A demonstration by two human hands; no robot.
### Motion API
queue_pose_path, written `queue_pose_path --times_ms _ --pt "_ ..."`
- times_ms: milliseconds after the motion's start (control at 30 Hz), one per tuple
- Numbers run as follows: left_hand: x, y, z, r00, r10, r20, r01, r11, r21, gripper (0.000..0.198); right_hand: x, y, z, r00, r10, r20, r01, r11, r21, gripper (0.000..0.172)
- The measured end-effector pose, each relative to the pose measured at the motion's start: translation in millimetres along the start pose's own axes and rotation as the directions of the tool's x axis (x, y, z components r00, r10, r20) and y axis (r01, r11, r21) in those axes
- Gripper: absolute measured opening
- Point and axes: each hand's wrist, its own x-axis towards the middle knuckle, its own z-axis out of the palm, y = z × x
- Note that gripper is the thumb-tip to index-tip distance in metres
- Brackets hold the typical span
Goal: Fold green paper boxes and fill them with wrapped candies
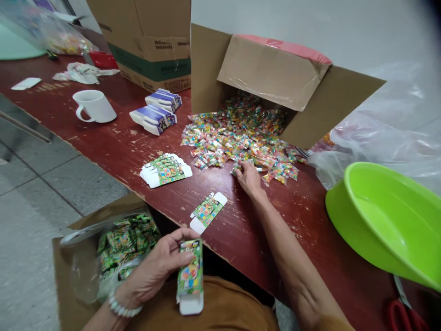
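My left hand (pixel 161 264) is closed around a small green printed carton (pixel 190 276), held over my lap with its white bottom flap hanging open. My right hand (pixel 248 178) reaches across the red table to the near edge of a heap of small colourful sachets (pixel 237 138); its fingers curl onto the sachets, and I cannot make out whether it has picked one up. One flat green carton (pixel 207 211) lies on the table between my hands. A stack of flat green cartons (pixel 166 170) lies further left.
A cardboard box on its side (pixel 330 96) spills the sachets. A green plastic basin (pixel 389 220) sits at right, red scissors (pixel 403 315) below it. A box of filled green cartons (pixel 126 243) stands by my left knee. White mug (pixel 93 106), purple-white packs (pixel 156 112), another cardboard box (pixel 151 46) behind.
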Motion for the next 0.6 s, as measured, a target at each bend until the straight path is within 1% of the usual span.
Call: queue_pose_path --times_ms 67,133,200,267,300,333,400,433,500,567,600 --pt "-8 -8 -26.3 1.0 0.003 -0.014 -0.001 0.986 0.166 0.051 7 6 3 0.999 0.045 0.024 -0.045 0.999 -0.008 0.026" --pt "-15 -8 -53.1 0.999 -0.044 0.023 0.033 0.934 0.355 0.056 10 11 4 0.995 0.089 0.051 -0.089 0.996 0.0 0.023" --pt "-20 -2 -73.2 0.982 -0.141 0.128 0.044 0.823 0.566 0.048 11 14 2 0.989 0.127 0.079 -0.13 0.991 0.03 0.018" --pt "-22 8 -81.7 0.944 -0.239 0.226 0.009 0.706 0.708 0.032 8 13 -4 0.983 0.145 0.111 -0.154 0.985 0.082 0.013" --pt "-22 14 -81.5 0.929 -0.272 0.252 0.005 0.688 0.726 0.026 5 11 -7 0.981 0.146 0.127 -0.16 0.981 0.114 0.013" --pt "-21 19 -78.8 0.922 -0.288 0.261 0.022 0.708 0.706 0.023 -1 8 -10 0.98 0.142 0.14 -0.162 0.977 0.142 0.016" --pt "-18 27 -68.3 0.94 -0.252 0.23 0.08 0.818 0.57 0.022 -20 -5 -16 0.979 0.12 0.164 -0.157 0.959 0.236 0.022" --pt "-16 29 -61.7 0.957 -0.208 0.203 0.089 0.875 0.476 0.022 -32 -14 -18 0.979 0.102 0.175 -0.151 0.942 0.3 0.024" --pt "-10 32 -47.6 0.986 -0.085 0.142 0.036 0.948 0.317 0.023 -59 -35 -18 0.977 0.041 0.208 -0.147 0.838 0.525 0.026" --pt "-2 32 -33.9 0.994 0.04 0.103 -0.065 0.967 0.247 0.024 -87 -56 -15 0.961 -0.014 0.277 -0.181 0.727 0.662 0.026" --pt "2 31 -27.5 0.992 0.083 0.1 -0.105 0.966 0.236 0.026 -99 -65 -13 0.951 -0.049 0.305 -0.188 0.692 0.697 0.025"
